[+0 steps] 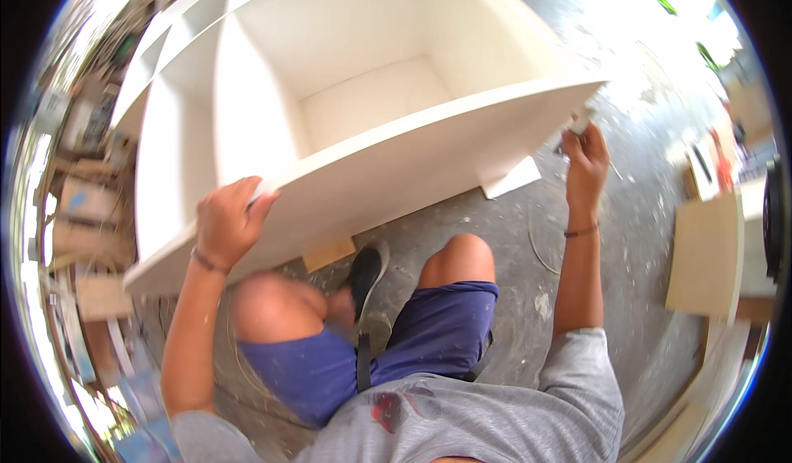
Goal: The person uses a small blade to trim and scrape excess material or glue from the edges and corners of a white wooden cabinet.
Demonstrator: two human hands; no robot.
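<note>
A large white cabinet [371,156] with several open compartments lies in front of me, its long near side tilted toward my knees. On the left, my left hand [229,222] is closed over the near top edge, thumb apart from the curled fingers. My right hand [586,159] is raised beside the cabinet's right corner, its fingers pinched round a small whitish piece [581,122]. Blur and the fingers hide what that piece is, and I cannot tell whether it touches the corner.
Under the cabinet's near side are a white block [511,178] and a light wooden block [328,253]. A thin cable [536,244] curls over the grey floor [528,314]. Pale panels [705,257] stand at the right; boards and boxes [87,207] crowd the left.
</note>
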